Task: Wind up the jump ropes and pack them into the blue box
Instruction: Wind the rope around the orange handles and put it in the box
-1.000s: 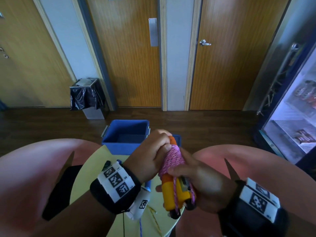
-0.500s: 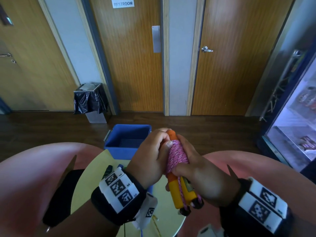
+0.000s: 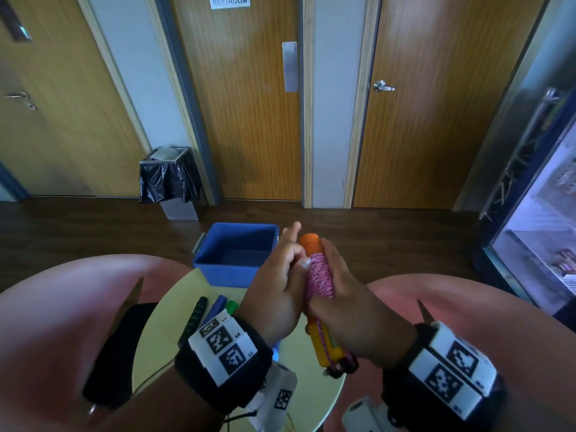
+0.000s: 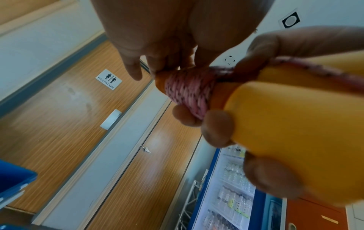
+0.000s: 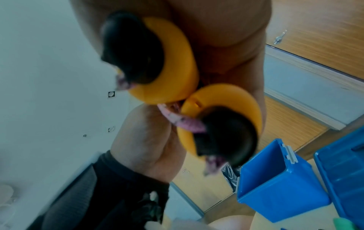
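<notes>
A jump rope with two yellow-orange handles [image 3: 321, 344] is held upright over the table, its pink speckled rope [image 3: 319, 280] wound tightly round the handles' upper part. My right hand [image 3: 349, 307] grips the bundle from the right. My left hand [image 3: 277, 291] is on its left side, thumb pressing the top coils, index finger sticking out straight. In the left wrist view its fingers [image 4: 163, 62] pinch the rope [image 4: 189, 91] at the winding's end. The handles' black end caps [image 5: 226, 133] fill the right wrist view. The open blue box [image 3: 237, 254] stands just behind the hands.
Black, blue and green handles [image 3: 215, 308] of other ropes lie on the round yellow table [image 3: 162, 322]. A blue lid [image 5: 344, 171] lies beside the box [image 5: 275, 179]. Pink seats flank the table. A bin [image 3: 170, 179] stands by the doors, a fridge [image 3: 542, 244] at right.
The bundle has been lifted slightly and tilted more upright. My left hand has come off the handle's top: its thumb now presses the coils and its index finger has straightened.
</notes>
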Demonstrator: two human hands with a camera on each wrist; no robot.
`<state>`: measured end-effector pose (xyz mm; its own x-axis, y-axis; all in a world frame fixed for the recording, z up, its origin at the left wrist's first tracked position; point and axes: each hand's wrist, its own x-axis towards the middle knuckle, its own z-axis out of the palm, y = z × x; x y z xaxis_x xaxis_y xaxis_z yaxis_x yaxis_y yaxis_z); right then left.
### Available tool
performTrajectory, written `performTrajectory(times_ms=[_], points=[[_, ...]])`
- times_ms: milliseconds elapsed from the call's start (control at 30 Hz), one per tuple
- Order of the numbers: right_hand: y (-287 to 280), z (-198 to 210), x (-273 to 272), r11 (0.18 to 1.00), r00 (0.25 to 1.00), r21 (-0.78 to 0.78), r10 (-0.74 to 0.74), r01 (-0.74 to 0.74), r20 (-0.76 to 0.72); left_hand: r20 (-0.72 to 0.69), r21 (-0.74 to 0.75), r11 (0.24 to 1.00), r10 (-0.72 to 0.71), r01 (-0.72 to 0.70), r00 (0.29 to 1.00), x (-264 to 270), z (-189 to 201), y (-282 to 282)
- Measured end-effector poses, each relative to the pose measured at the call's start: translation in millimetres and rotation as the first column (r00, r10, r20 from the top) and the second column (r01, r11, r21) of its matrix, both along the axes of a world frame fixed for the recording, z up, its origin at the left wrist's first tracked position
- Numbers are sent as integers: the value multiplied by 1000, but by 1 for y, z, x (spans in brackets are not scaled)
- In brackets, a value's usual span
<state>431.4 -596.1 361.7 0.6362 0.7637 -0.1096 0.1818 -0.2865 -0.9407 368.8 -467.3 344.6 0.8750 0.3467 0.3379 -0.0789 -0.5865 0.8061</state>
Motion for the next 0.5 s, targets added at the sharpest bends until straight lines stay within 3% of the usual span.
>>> performTrajectory(times_ms=[133, 200, 300, 433, 500], points=[[-2, 0, 3, 998, 1000, -55, 20, -20, 4, -41, 95, 995, -24, 28, 999, -6, 5, 6], [-2, 1, 4, 998, 999, -58, 39, -39, -2, -69, 235, 971, -25, 41, 997, -8, 9, 12], [0, 0, 5, 998, 998, -32, 59, -58, 19, -126, 477, 878, 33, 32, 991, -9, 10, 21], [4, -4, 5, 996, 997, -43, 77, -77, 10, -125, 532, 846, 52, 22, 991, -6, 2, 27], [7, -5, 5, 994, 996, -59, 87, -87, -15, -145, 496, 868, 52, 27, 988, -4, -5, 27]])
